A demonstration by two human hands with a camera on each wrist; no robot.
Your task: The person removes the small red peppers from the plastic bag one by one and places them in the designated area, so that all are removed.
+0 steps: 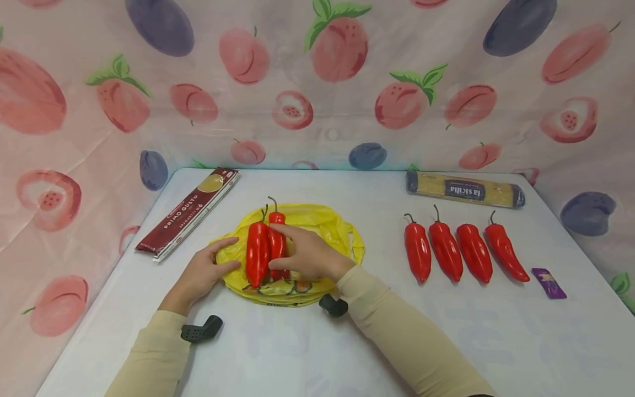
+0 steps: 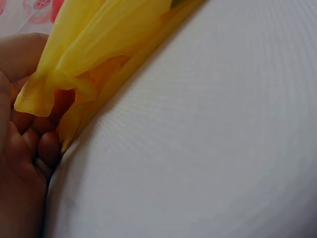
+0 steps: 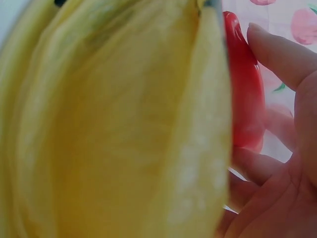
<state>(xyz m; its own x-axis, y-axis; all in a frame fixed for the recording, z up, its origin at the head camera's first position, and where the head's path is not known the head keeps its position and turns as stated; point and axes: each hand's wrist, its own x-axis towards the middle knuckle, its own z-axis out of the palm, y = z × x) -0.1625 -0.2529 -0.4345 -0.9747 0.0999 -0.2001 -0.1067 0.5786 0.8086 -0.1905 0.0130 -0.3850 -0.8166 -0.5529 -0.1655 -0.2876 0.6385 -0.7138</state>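
A yellow plastic bag [image 1: 327, 220] lies flattened mid-table with two red peppers upright on it, the left one [image 1: 257, 255] and the right one [image 1: 278, 242]. My right hand [image 1: 312, 255] holds the right pepper from its right side, index finger across its upper part and thumb low; the right wrist view shows the pepper [image 3: 246, 89] against thumb and fingers [image 3: 257, 166]. At the bag's left edge, my left hand [image 1: 200, 275] touches the plastic, thumb and index finger spread towards the left pepper. In the left wrist view, bag folds [image 2: 109, 44] partly cover its fingers [image 2: 48, 146].
Four red peppers [image 1: 474, 253] stand in a row on the right, beside a small purple packet [image 1: 549, 283]. A pasta pack [image 1: 496, 194] lies at the back right, a dark red spaghetti pack [image 1: 186, 218] at the back left. Fruit-print cloth surrounds the white table [image 1: 278, 353].
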